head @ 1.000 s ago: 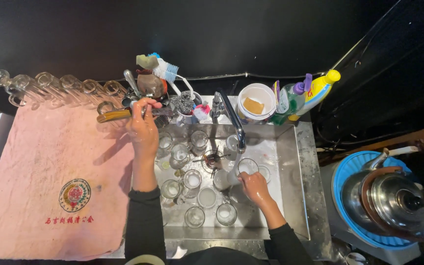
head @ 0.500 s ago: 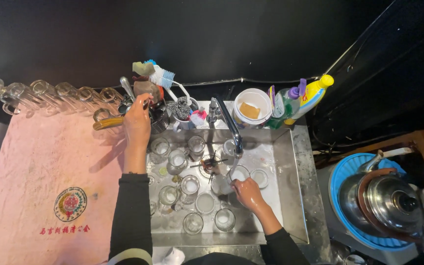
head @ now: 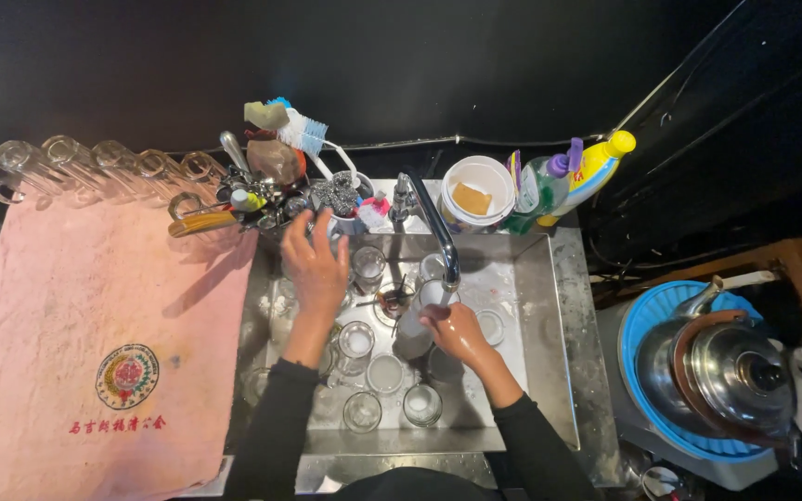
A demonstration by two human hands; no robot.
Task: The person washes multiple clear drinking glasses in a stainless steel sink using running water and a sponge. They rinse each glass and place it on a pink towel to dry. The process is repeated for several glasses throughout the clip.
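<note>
At the far left a pink towel (head: 95, 325) covers the desk, with a row of clear glasses (head: 95, 162) lying along its back edge. Next comes the crowded utensil holder (head: 266, 199) of brushes and scrubbers. My left hand (head: 316, 264) hovers just in front of it, over the back of the steel sink (head: 549, 371), fingers spread and holding nothing; its grip is loose and empty. Below it the sink floor is packed with small glasses standing upright, close together. My right hand (head: 457, 332) is closed around one small glass (head: 431, 295), tipped under the tap (head: 438, 237), right at the spout. I judge it best to keep that grip firm on the wet glass and turn it slowly, clear of its neighbours. Behind the tap stand a white tub (head: 475, 195) and detergent bottles (head: 573, 176); at far right a steel kettle (head: 730, 371) sits in a blue basin (head: 647, 320).
</note>
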